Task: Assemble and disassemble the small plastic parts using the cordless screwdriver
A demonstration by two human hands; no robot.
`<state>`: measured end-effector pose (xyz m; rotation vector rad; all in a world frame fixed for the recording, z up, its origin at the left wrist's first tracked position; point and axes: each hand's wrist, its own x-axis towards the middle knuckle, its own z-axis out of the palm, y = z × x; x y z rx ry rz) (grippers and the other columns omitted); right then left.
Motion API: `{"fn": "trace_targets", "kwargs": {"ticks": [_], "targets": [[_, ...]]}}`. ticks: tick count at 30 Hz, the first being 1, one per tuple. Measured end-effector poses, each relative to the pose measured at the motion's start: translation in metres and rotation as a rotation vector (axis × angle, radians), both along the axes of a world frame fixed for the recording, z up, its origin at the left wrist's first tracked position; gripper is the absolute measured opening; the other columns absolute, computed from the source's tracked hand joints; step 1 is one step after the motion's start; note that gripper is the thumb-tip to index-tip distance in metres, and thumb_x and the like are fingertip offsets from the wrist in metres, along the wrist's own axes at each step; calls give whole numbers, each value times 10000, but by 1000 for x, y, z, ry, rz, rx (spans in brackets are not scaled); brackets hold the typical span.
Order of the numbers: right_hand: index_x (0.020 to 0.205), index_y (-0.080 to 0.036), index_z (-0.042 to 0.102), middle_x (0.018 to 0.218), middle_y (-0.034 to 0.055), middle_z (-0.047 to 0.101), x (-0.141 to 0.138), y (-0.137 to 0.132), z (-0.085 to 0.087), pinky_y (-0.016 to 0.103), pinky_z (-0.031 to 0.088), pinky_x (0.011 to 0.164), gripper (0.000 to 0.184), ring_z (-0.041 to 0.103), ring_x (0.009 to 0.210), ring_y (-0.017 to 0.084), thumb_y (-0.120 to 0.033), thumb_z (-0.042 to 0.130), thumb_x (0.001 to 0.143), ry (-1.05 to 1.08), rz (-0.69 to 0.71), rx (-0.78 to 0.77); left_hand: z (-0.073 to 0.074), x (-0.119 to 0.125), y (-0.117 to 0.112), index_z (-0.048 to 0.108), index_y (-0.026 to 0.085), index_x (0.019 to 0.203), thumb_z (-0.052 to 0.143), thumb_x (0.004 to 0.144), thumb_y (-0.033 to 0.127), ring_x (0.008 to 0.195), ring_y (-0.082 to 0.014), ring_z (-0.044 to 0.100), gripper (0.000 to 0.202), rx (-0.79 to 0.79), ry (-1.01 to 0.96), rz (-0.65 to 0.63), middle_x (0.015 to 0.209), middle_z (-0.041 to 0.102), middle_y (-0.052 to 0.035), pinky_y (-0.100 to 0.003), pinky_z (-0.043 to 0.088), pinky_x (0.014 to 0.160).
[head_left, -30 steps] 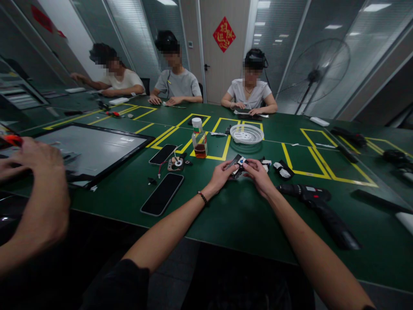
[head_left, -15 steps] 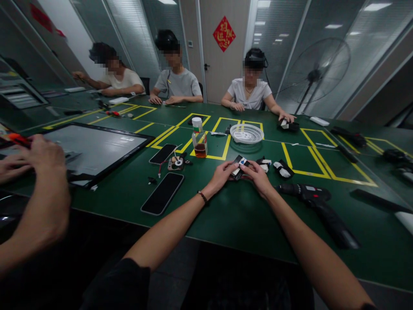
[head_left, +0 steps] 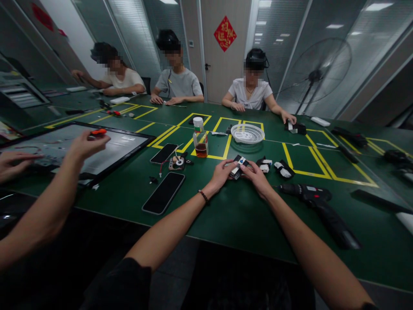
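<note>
1. The small, flat black rectangular piece with a blue-marked white strip (head_left: 238, 168) sits straight ahead, between the left hand (head_left: 222, 174) and the right hand (head_left: 257, 177); neither is clearly nearer.
2. Its long axis seems to slant away and rightward, though the grip covers some edges.
3. Both hands are closed on it from opposite sides; whether it touches the smooth green bench (head_left: 232, 219) is unclear.
4. Just beyond the right hand lie two angular black pieces with crumpled white material, one closer (head_left: 265, 166), one farther right (head_left: 284, 169).
5. Near its wrist rests a black, pistol-shaped power drill (head_left: 314, 194).
</note>
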<state>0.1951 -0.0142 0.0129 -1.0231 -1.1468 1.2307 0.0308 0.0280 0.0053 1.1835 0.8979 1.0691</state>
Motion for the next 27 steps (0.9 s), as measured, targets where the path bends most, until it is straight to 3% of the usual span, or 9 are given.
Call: {"fn": "trace_targets", "kwargs": {"ticks": [4, 17, 27], "targets": [[1193, -245, 612, 1056, 37, 740, -1, -1, 0, 402, 542, 962, 484, 697, 1023, 247, -416, 782, 773, 50, -15, -29, 2, 1, -3, 620, 149, 1195, 696, 827, 464, 729, -161, 669, 490, 3, 11, 14, 898, 707, -66, -270, 570, 611], [1152, -235, 606, 993, 26, 753, 1, -2, 2, 388, 545, 936, 450, 717, 934, 211, -373, 792, 767, 113, -18, -24, 4, -3, -5, 588, 145, 1237, 687, 848, 391, 839, -182, 675, 471, 101, 14, -127, 1009, 706, -97, -251, 566, 635], [1159, -254, 603, 1091, 38, 728, 0, -2, 4, 400, 546, 914, 441, 686, 1033, 233, -392, 776, 777, 116, 8, -68, 3, -4, -1, 611, 153, 1224, 706, 821, 404, 830, -185, 677, 485, 50, -31, -75, 1027, 707, -102, -281, 580, 666]]}}
